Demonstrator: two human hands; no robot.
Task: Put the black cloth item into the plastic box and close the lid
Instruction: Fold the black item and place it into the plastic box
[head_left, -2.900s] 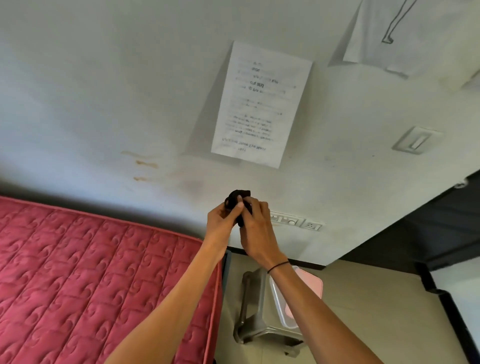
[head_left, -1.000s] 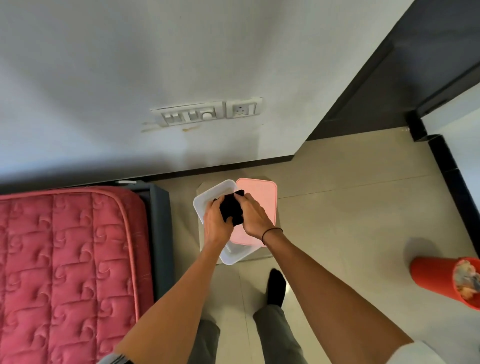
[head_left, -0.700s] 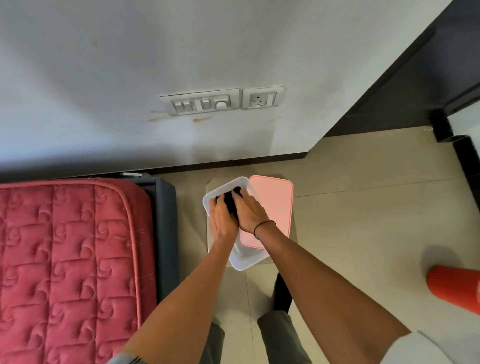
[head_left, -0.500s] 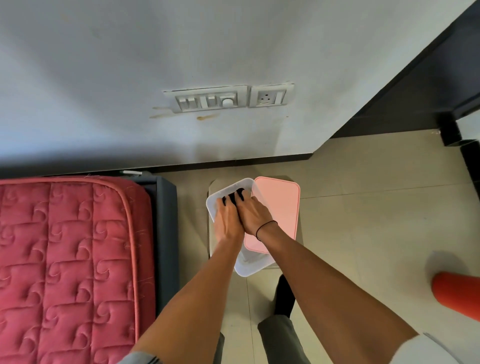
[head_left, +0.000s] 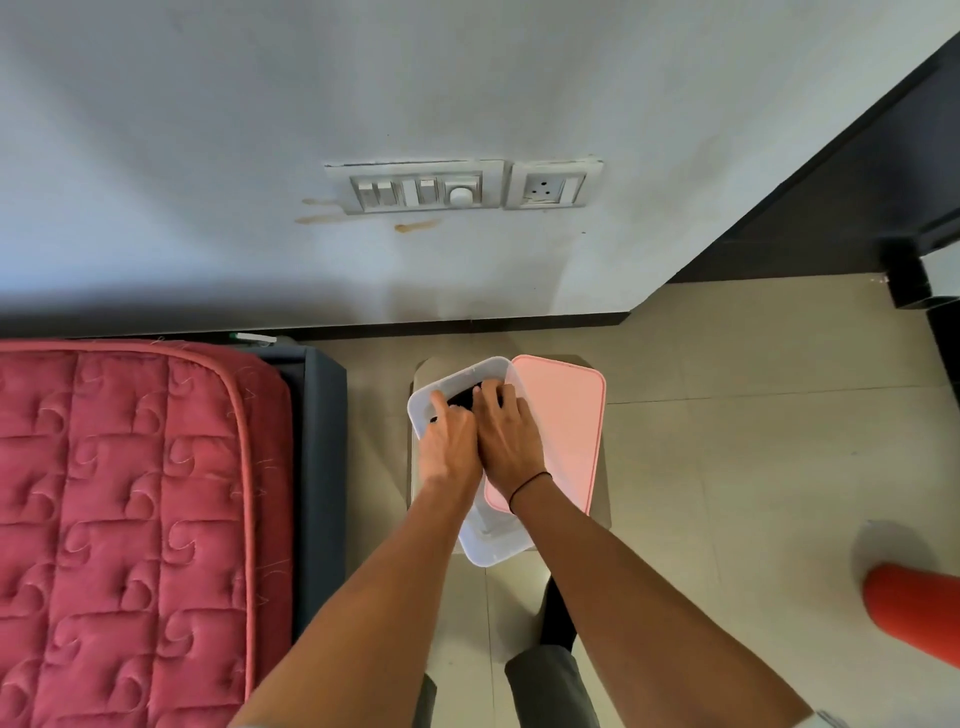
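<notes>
This is a bedroom in a home. A bed with a red quilted mattress (head_left: 130, 519) stands against a painted wall (head_left: 208, 130) with a switch panel (head_left: 421, 187) and socket (head_left: 553, 184), and the floor (head_left: 727, 441) is tiled.

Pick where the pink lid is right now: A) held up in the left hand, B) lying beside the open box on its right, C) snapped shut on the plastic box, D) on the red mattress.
B: the pink lid lies to the right of the open plastic box, while both hands press the black cloth inside.
</notes>
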